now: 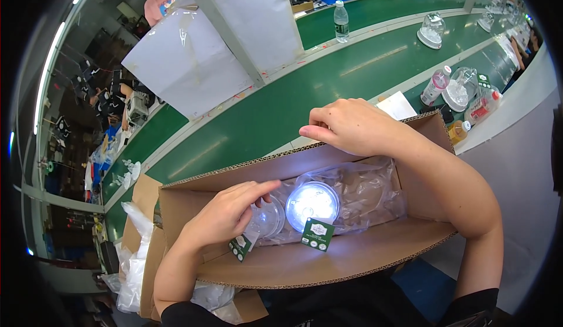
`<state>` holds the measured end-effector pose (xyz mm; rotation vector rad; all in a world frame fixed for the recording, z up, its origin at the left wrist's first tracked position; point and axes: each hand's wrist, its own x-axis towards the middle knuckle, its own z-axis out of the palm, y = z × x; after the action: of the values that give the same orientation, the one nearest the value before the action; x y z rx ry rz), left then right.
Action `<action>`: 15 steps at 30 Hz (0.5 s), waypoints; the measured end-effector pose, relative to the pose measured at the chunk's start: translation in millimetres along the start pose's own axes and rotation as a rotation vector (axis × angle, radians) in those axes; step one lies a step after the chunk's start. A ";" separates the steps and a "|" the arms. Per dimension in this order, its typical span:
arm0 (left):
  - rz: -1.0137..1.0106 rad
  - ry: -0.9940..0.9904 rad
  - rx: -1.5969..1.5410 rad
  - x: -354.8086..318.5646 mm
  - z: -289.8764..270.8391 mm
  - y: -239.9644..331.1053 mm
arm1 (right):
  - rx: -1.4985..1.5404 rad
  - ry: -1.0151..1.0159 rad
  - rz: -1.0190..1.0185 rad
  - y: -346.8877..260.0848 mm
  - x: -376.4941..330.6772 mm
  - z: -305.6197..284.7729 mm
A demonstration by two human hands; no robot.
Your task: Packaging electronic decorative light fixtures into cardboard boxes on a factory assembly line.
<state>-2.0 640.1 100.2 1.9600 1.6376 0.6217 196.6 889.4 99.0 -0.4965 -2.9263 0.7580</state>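
An open cardboard box (352, 263) lies in front of me, lined with clear plastic film (370, 192). In it a round light-up piece (312, 202) glows bright white, with a green card tag (317, 234) at its near side. Left of it is a clear dome-like piece (268, 218), unlit, with another green tag (240, 246). My left hand (231, 209) hovers over or touches the clear piece, index finger stretched out, the other fingers loosely bent. Above the box's far edge is my right hand (352, 126), thumb apart from bent fingers, nothing visible in it.
A green conveyor belt (252, 124) runs beyond the box. Bottles, such as a pink one (436, 85), and a clear dome (460, 87) stand at right. A water bottle (341, 22) stands across the belt. Plastic bags (134, 268) lie at left. A person (161, 4) is behind white boards.
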 end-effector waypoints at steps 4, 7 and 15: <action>0.006 -0.070 0.046 0.7 -2.1 -0.7 | 0.013 0.002 0.009 1.0 -0.1 0.4; 0.009 -0.047 0.061 1.6 0.2 0.3 | 0.007 0.011 -0.007 2.5 1.0 2.3; 0.019 -0.050 0.120 3.0 0.3 0.9 | -0.002 0.009 -0.011 1.6 0.2 1.6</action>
<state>-0.7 642.9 100.6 2.0610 1.6617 0.4872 196.7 890.1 96.8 -0.4817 -2.9189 0.7497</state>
